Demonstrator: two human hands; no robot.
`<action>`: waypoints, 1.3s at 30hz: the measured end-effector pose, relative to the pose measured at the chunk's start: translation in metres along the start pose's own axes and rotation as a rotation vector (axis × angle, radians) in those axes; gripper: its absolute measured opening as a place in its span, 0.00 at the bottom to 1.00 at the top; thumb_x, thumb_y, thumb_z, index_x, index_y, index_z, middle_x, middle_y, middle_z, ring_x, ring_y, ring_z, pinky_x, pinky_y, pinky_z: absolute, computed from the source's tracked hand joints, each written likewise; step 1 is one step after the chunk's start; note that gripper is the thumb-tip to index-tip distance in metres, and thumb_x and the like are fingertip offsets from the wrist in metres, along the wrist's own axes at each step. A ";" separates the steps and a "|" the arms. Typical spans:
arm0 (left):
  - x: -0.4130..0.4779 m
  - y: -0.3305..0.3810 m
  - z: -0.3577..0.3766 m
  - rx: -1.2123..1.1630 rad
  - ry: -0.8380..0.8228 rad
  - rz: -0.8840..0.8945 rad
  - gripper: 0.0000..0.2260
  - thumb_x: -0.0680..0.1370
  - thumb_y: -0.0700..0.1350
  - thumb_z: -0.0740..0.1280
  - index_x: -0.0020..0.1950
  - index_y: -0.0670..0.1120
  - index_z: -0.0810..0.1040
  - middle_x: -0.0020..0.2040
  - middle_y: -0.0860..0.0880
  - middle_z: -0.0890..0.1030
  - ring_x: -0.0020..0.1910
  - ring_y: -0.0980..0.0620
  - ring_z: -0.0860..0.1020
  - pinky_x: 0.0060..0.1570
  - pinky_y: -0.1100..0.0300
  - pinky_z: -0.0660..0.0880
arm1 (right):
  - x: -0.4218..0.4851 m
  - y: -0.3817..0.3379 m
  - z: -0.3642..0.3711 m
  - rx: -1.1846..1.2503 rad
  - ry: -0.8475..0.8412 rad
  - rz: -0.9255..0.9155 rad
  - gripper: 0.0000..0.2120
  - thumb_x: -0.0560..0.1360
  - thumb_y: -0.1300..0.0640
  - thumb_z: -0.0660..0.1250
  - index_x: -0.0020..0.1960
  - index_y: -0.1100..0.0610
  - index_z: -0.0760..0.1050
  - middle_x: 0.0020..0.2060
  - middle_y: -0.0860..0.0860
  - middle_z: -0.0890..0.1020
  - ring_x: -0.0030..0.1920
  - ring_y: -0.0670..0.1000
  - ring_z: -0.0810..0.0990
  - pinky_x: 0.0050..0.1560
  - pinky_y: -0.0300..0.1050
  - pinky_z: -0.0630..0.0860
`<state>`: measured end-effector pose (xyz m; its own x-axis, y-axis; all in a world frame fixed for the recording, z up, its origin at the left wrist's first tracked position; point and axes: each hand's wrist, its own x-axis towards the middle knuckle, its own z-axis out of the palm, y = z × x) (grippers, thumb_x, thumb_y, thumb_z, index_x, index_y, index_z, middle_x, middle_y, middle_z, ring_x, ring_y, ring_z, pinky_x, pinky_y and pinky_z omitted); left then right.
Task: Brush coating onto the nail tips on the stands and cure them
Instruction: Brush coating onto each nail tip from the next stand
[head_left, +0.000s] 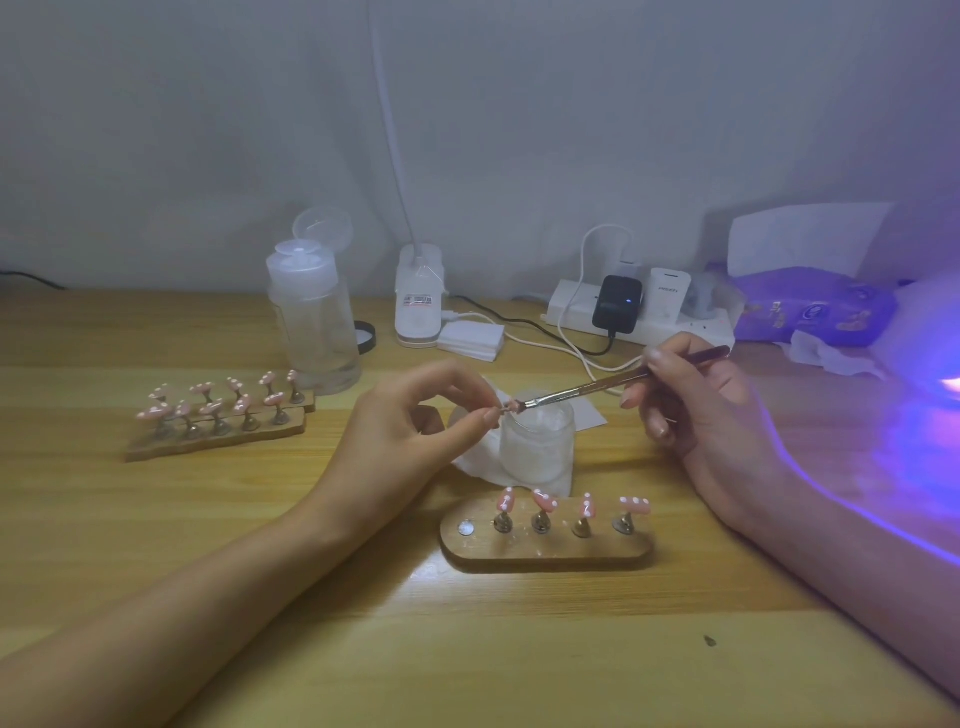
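The left hand (415, 415) is pinching a small pink nail tip (511, 406) over a frosted glass jar (537, 447), as a slim reddish-handled brush (587, 387), pinched in the right hand (701, 410), is coating it; light, even strokes are looking wisest.

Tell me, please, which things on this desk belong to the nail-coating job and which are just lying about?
In use: brush in the right hand, nail tip pinched by the left hand, frosted jar, near stand, far stands, glowing violet lamp.
Lying about: clear bottle, power strip, tissue pack, white pads.
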<state>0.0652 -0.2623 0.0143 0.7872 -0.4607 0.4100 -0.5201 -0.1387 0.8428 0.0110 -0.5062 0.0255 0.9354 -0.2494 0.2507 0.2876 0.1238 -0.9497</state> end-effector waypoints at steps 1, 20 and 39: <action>0.000 0.000 0.000 0.001 -0.002 0.000 0.04 0.76 0.42 0.73 0.43 0.50 0.83 0.44 0.53 0.84 0.27 0.53 0.65 0.29 0.65 0.65 | 0.000 0.000 -0.001 0.007 0.014 0.003 0.08 0.74 0.51 0.67 0.39 0.52 0.71 0.30 0.53 0.82 0.23 0.46 0.69 0.25 0.34 0.66; 0.000 0.004 0.001 -0.017 -0.007 0.012 0.02 0.75 0.44 0.73 0.43 0.48 0.83 0.43 0.52 0.84 0.28 0.52 0.65 0.29 0.63 0.65 | 0.000 -0.001 0.001 0.040 0.022 -0.003 0.07 0.73 0.52 0.66 0.37 0.51 0.72 0.30 0.52 0.81 0.24 0.45 0.69 0.25 0.33 0.66; -0.001 0.005 0.001 -0.002 -0.008 0.023 0.04 0.76 0.40 0.73 0.42 0.48 0.82 0.42 0.55 0.83 0.27 0.57 0.64 0.27 0.68 0.64 | -0.001 -0.003 0.003 0.054 0.012 -0.008 0.08 0.74 0.52 0.66 0.37 0.50 0.71 0.30 0.52 0.81 0.23 0.45 0.68 0.26 0.33 0.67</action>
<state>0.0618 -0.2635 0.0178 0.7722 -0.4707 0.4268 -0.5377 -0.1262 0.8337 0.0099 -0.5039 0.0283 0.9306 -0.2617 0.2558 0.3061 0.1734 -0.9361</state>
